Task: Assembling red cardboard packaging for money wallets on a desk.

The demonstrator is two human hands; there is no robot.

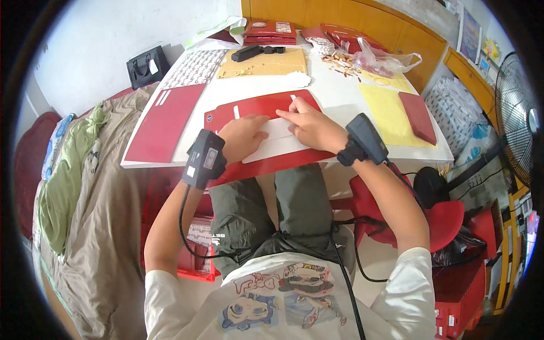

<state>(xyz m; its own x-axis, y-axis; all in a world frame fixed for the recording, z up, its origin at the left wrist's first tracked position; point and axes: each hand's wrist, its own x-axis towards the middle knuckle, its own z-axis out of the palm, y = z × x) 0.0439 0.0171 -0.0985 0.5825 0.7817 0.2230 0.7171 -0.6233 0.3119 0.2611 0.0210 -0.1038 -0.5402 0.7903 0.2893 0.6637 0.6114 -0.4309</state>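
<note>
A flat red card sheet [256,106] lies on the white table in front of me, with its near part reaching the table's front edge. A white paper panel [276,148] with a crease across it rests on the red sheet. My left hand [245,136] lies on the panel's left side, fingers stretched toward the middle. From the right, my right hand [313,126] presses on the panel's upper edge, index finger extended and thumb apart. Two short white strips show on the red sheet, one strip [236,112] beside my left hand and another strip [293,98] at my right fingertips.
Left on the table lie a dark red card sheet [164,124] and rows of white looped pieces [194,67]. Behind stands a tan board [263,63] with a black device [258,52]. Yellow paper [381,110], a red packet [417,117] and a clear plastic bag [385,59] are right.
</note>
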